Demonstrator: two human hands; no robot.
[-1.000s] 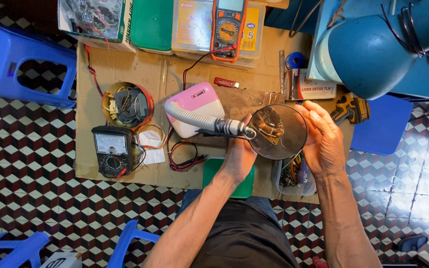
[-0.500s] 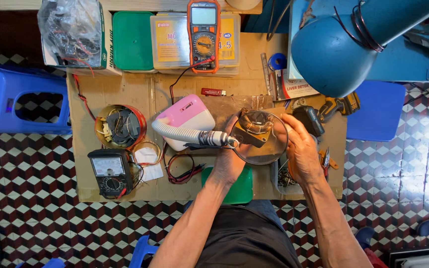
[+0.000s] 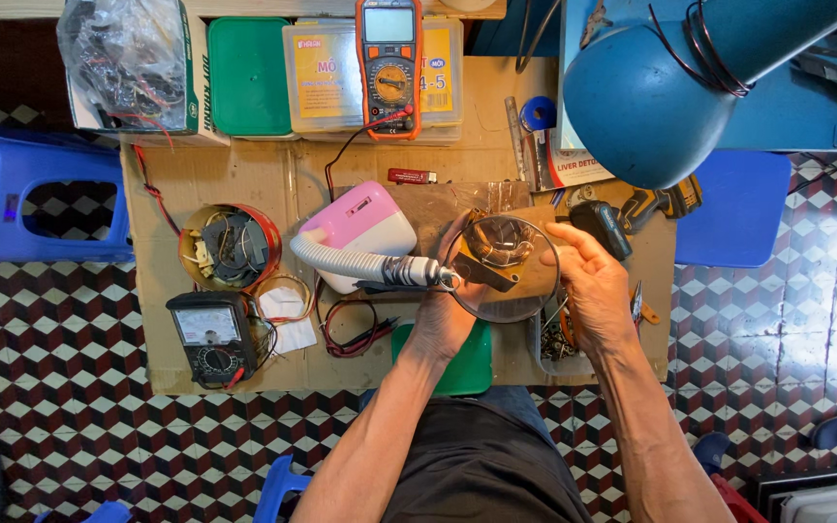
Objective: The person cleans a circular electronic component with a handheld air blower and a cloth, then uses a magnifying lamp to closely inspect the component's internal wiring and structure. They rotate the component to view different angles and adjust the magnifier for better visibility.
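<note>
A round magnifier lens [image 3: 520, 295] on a grey flexible neck [image 3: 351, 261] reaches out from a pink and white base [image 3: 365, 228]. Under the lens is a brown part with copper windings [image 3: 496, 254]. My left hand [image 3: 446, 324] sits at the lens's left edge, its fingers curled up around that part. My right hand [image 3: 595, 286] is at the lens's right rim, with thumb and index finger pinching the rim. Both hands are over the cardboard-covered table [image 3: 167, 174].
On the table are an orange multimeter [image 3: 389, 63], a black analogue meter [image 3: 210, 334], a round tin of parts [image 3: 228, 247], a green lid [image 3: 467, 363], a red lighter [image 3: 411, 176] and several boxes. A blue lamp shade [image 3: 636, 92] hangs at upper right. Blue stools [image 3: 12, 194] stand alongside.
The view has shifted, so the table sits lower and further left in the picture. My right hand has moved from beside the lens onto its right rim. The left hand stays under the lens.
</note>
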